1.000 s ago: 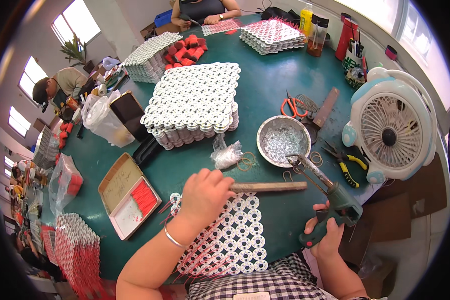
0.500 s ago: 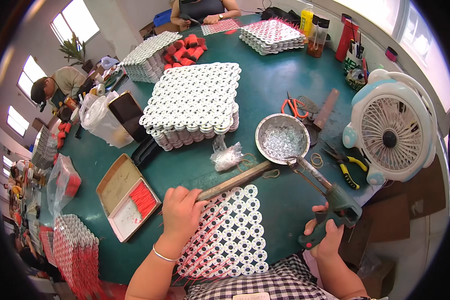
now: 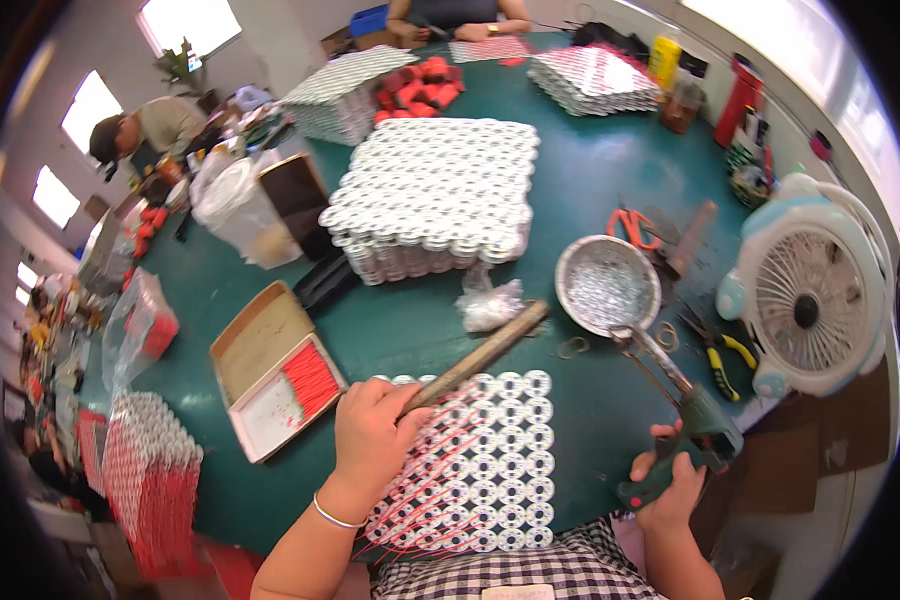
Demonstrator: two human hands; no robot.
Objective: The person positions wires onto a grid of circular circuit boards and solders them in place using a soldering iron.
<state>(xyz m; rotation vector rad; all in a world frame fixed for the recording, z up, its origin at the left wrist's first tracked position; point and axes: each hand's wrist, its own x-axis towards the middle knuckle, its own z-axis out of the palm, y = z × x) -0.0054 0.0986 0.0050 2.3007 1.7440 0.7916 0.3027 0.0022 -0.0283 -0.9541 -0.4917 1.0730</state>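
My left hand (image 3: pixel 375 430) is closed around a wooden stick (image 3: pixel 480 355), which slants up and to the right. Under it lies a sheet of round white circuit boards (image 3: pixel 511 462), with thin red wires (image 3: pixel 420 490) across its left part. My right hand (image 3: pixel 673 488) grips the handle of a green soldering gun (image 3: pixel 710 430). The gun's metal front reaches to the near rim of a round metal bowl (image 3: pixel 567 300) filled with silvery bits. The stick's far end is left of the bowl, apart from it.
An open carton (image 3: pixel 260 425) of short red wires lies left, with a tall stack of board sheets (image 3: pixel 440 185) behind. Yellow-black pliers (image 3: pixel 715 350), orange-handled scissors (image 3: pixel 632 228) and a fan (image 3: pixel 808 300) stand right. A bag of white bits (image 3: pixel 490 305) lies mid-table. A co-worker (image 3: pixel 455 12) sits opposite.
The whole view has shifted, so the table's things sit farther right. The stick now slants more steeply, and its far end has moved away from the bowl's rim. Both hands keep their holds.
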